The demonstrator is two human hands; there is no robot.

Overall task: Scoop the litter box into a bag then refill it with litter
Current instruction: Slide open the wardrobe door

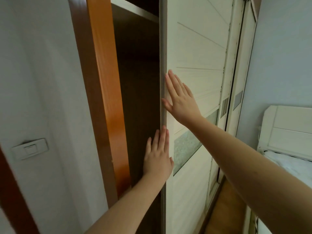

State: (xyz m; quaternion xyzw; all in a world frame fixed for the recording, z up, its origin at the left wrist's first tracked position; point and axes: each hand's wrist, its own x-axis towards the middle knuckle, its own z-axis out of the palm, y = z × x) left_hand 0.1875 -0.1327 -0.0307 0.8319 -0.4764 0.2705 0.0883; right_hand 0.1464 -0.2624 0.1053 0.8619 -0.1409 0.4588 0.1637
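No litter box, bag or litter shows in the head view. A cream sliding wardrobe door [194,56] stands part-way open, with a dark, brown-lined wardrobe interior [140,81] to its left. My right hand [179,97] lies flat on the door face beside its grey left edge, fingers spread upward. My left hand [157,157] rests lower down on that same grey edge, fingers straight, holding nothing.
An orange wooden wardrobe frame [104,81] borders the opening on the left. A white wall with a light switch [30,148] is further left. A second sliding door panel [236,81] sits behind the first. A white bed headboard [287,129] stands at the right.
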